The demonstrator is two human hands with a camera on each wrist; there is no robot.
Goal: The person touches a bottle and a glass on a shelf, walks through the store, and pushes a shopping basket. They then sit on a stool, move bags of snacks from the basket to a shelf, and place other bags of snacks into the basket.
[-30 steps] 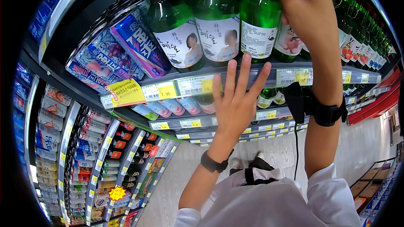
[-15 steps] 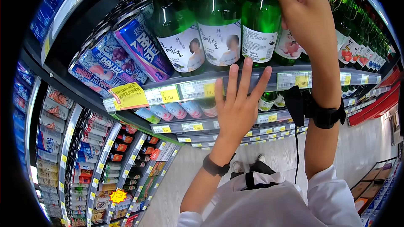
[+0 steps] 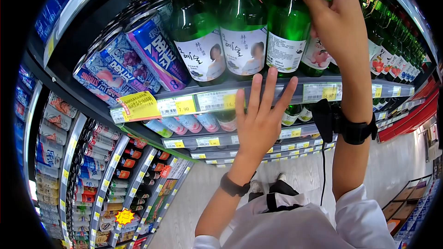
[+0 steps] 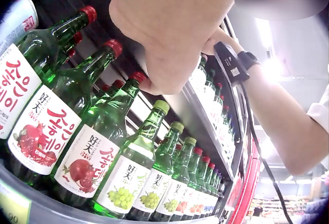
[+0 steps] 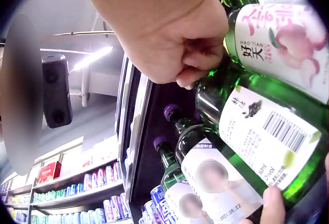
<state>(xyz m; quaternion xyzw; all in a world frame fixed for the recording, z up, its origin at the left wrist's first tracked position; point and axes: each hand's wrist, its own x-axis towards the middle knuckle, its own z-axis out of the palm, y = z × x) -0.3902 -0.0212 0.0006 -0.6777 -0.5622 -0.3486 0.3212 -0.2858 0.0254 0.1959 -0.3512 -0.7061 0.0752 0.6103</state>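
Observation:
On the shelf stands a green glass bottle [image 3: 288, 23] with its white back label and barcode facing out. My right hand [image 3: 339, 14] grips it near the neck, fingers curled in the right wrist view; the cap is hidden. My left hand [image 3: 259, 120] is spread with straight fingers over the shelf's front edge, its fingertips right at the foot of that bottle. To the left, two green bottles [image 3: 242, 48] carry labels with a person's picture. A peach-labelled bottle [image 5: 280, 41] stands on the other side.
Purple-blue cans [image 3: 154, 50] fill the shelf's left end. Price tags [image 3: 323, 91] line the shelf lip [image 3: 295, 93]. More green bottles [image 3: 387, 55] run off to the right, with several on the shelf below [image 4: 123, 188]. Another can rack [image 3: 97, 166] stands at the left.
The head view has shifted slightly, so the bottles sit a little lower and further right in it. Both hands keep nearly the same pose, the right still at the bottle's neck.

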